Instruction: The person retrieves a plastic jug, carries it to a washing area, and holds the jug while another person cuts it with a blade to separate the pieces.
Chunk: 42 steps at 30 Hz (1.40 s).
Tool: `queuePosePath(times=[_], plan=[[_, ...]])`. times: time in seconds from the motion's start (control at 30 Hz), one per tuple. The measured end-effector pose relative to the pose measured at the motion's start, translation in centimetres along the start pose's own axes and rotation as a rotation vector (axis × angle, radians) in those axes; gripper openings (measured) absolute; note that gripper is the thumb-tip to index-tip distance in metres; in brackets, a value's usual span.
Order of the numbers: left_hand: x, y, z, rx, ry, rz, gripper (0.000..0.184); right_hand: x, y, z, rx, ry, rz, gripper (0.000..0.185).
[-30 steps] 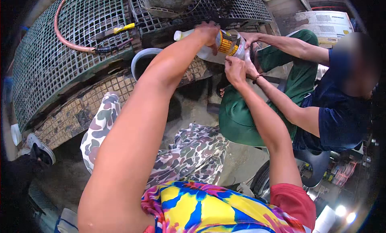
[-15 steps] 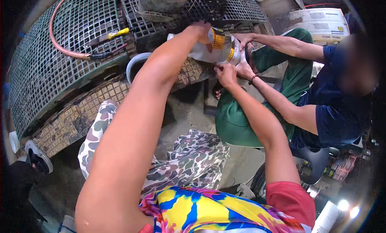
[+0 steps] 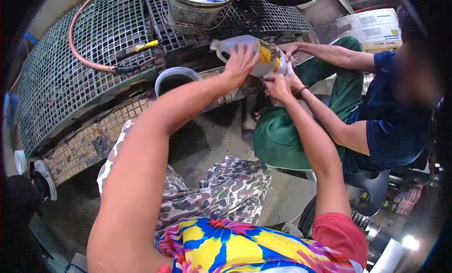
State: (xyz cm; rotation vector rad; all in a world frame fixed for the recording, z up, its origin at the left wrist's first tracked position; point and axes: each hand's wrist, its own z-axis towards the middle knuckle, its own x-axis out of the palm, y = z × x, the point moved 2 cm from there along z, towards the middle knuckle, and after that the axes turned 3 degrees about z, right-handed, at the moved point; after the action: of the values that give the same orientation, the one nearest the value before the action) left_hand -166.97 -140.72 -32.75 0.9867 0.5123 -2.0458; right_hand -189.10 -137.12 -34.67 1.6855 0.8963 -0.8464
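Note:
A translucent plastic jug (image 3: 235,41) with a yellow label (image 3: 265,54) lies tilted on its side, its handle end pointing left. My left hand (image 3: 242,61) is against the jug's near side, fingers spread and slightly blurred. Below the jug's right end, my right hand (image 3: 278,86) has its fingers curled; whatever they hold is hidden. Another person's hands (image 3: 290,50) are around the jug's right end, close to my right hand.
A grey bucket (image 3: 176,71) stands left of the jug. On the green grating (image 3: 108,25) lie a hose (image 3: 75,42) and a yellow-handled tool (image 3: 147,46). A metal pail (image 3: 195,14) sits behind. The other person's green trousers (image 3: 278,138) are at right.
My left hand has gone from gripping over the jug to lying spread on its side. The jug's handle end shows more clearly. My right hand has shifted slightly right.

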Motion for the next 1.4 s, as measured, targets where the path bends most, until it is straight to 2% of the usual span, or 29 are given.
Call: queuePosePath(times=[0.1, 0.13, 0.23, 0.27, 0.37, 0.4, 0.5, 0.53, 0.57, 0.63, 0.67, 0.73, 0.77, 0.8, 0.9, 0.97, 1.13, 1.27, 1.4], plan=[[4.9, -0.7, -1.7, -0.164, 0.085, -0.043, 0.027, 0.2, 0.4, 0.0, 0.092, 0.044, 0.110, 0.017], [5.6, -0.6, -2.0, -0.123, -0.010, 0.026, 0.021, 0.1, 0.8, -0.2, 0.095, 0.047, 0.154, 0.016], [7.2, -0.3, -1.2, -0.075, 0.199, 0.010, 0.028, -1.3, 3.1, -1.3, 0.148, -0.001, 0.228, 0.016], [8.1, -0.2, -1.6, -0.067, 0.133, -0.019, 0.027, -1.3, 2.6, -1.3, 0.077, -0.045, 0.274, 0.015], [10.0, -0.4, -3.3, -0.014, 0.453, -0.034, 0.034, -1.7, 0.8, -0.4, 0.040, 0.099, 0.433, 0.014], [9.6, -0.3, -4.0, 0.031, 0.407, -0.042, 0.041, -2.2, 1.1, -1.0, 0.063, 0.044, 0.362, 0.014], [8.6, 0.4, -3.7, 0.180, 0.319, -0.053, 0.045, -2.3, 1.4, -0.4, 0.065, -0.061, 0.384, 0.013], [7.1, 1.4, -3.5, 0.240, 0.007, -0.132, 0.046, -3.2, 2.3, -0.9, 0.050, -0.129, 0.208, 0.013], [5.7, 2.4, -2.5, 0.145, 0.117, -0.279, 0.050, -3.1, 0.9, -0.2, 0.026, -0.095, 0.346, 0.016], [3.6, 3.6, -0.5, -0.048, 0.330, -0.570, 0.060, -4.8, 3.4, -1.2, 0.021, -0.133, 0.287, 0.018], [3.4, 4.0, 0.1, -0.125, 0.315, -0.482, 0.078, -5.8, 5.2, -2.2, 0.007, -0.146, 0.214, 0.019], [1.6, 4.7, 0.9, -0.112, 0.344, -0.450, 0.081, -6.8, 8.7, -3.6, -0.027, -0.170, 0.069, 0.021], [1.4, 5.0, 1.1, -0.106, 0.358, -0.431, 0.083, -6.7, 8.7, -3.4, -0.029, -0.171, 0.075, 0.022], [1.2, 5.1, 1.2, -0.099, 0.282, -0.419, 0.083, -6.2, 8.3, -3.1, -0.028, -0.171, 0.081, 0.022], [1.3, 5.9, 1.1, -0.169, 0.448, -0.437, 0.082, -5.2, 7.6, -1.6, -0.026, -0.171, 0.161, 0.022], [1.2, 6.1, 0.9, -0.204, 0.449, -0.437, 0.081, -4.9, 7.8, -0.8, -0.027, -0.163, 0.219, 0.022], [1.2, 6.2, -0.1, -0.276, 0.440, -0.453, 0.083, -6.0, 8.5, 2.4, -0.132, -0.177, -0.203, 0.020], [0.5, 5.3, -1.4, -0.326, 0.420, -0.447, 0.078, -6.2, 9.2, 4.6, -0.076, 0.007, -0.277, 0.021], [-0.3, 4.8, -1.7, -0.340, 0.418, -0.430, 0.075, -6.8, 10.0, 6.0, -0.047, 0.301, -0.295, 0.020]])
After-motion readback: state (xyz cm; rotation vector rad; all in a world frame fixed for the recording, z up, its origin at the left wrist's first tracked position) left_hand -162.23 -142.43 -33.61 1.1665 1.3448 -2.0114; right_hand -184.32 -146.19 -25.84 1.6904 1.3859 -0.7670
